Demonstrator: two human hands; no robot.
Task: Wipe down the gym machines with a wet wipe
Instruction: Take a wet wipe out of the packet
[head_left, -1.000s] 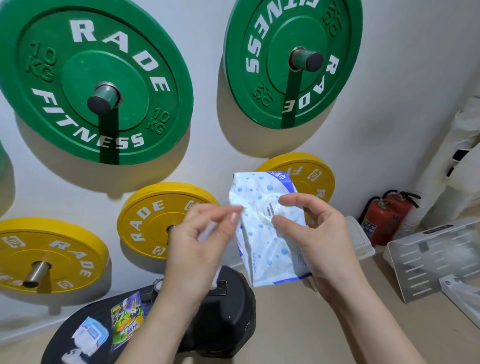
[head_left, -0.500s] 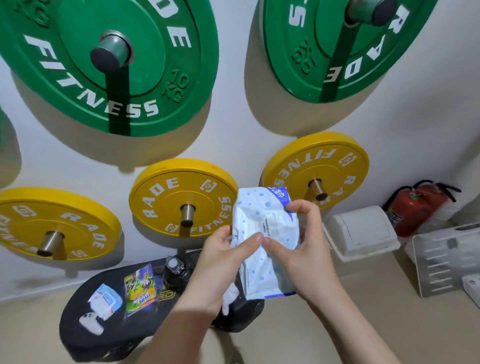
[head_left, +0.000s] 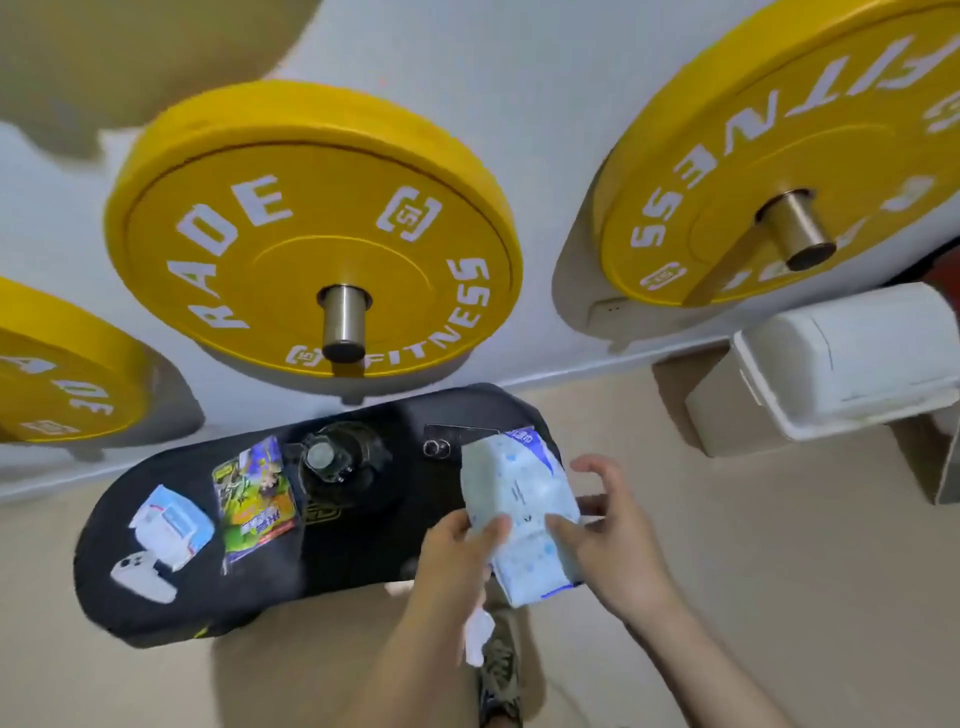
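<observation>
A white wipes pack (head_left: 524, 519) with blue dots hangs low in the middle, just over the right end of the black padded board (head_left: 343, 551). My right hand (head_left: 618, 540) pinches the pack from the right, thumb on its front. My left hand (head_left: 457, 556) touches the pack's left edge with its thumb. A white wet wipe (head_left: 477, 642) dangles from under that hand's curled fingers.
On the board lie a colourful packet (head_left: 257, 501), a small white and blue packet (head_left: 171, 525), a white gadget (head_left: 143, 577), a black bottle (head_left: 332, 462) and a phone (head_left: 447, 439). Yellow weight plates (head_left: 311, 228) hang on wall pegs. A white box (head_left: 841, 364) sits right.
The view has tilted down and moved closer to the board. Both hands have lowered the pack from in front of the yellow plates to just over the board's right end.
</observation>
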